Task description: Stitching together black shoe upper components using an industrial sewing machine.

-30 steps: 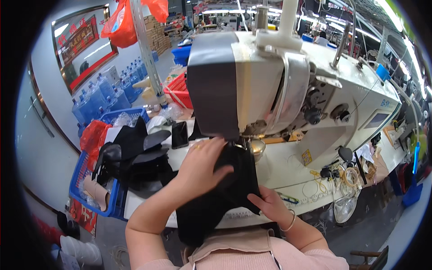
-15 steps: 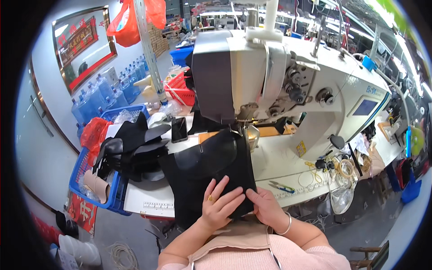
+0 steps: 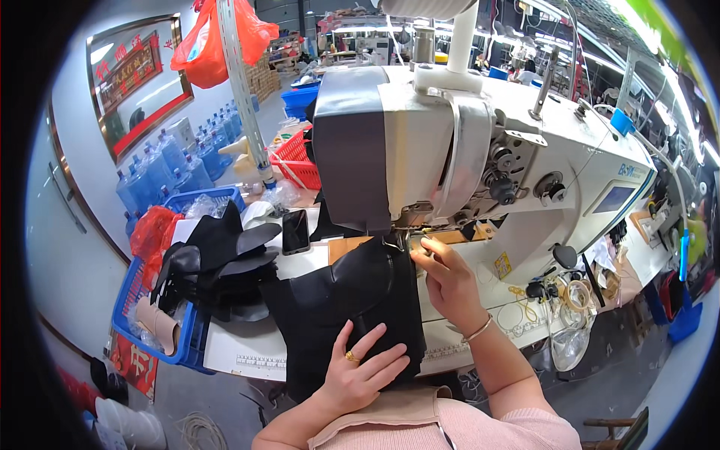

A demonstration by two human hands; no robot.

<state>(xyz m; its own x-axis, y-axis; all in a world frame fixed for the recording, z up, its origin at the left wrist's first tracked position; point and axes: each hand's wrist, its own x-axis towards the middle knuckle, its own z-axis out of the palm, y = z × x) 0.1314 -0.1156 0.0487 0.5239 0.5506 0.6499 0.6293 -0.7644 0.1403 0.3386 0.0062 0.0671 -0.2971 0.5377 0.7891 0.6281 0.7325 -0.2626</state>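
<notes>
on the worktop [image 3: 232, 339], the machine [image 3: 424, 142] stands far, the black cloth [image 3: 319, 307] near, reaching under it — left hand [image 3: 364, 379] spread flat on top, right hand [image 3: 456, 291] beside the machine, grip unclear; fingers [image 3: 442, 253] straying closer could get pricked.

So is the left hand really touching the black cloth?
Touching: the head view shows the left hand resting on top of the black cloth, its fingers spread over it.

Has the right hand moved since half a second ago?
Yes. Judged against the sewing machine, the right hand has moved away from the person, from the black piece's near right edge up toward the needle area.
</notes>
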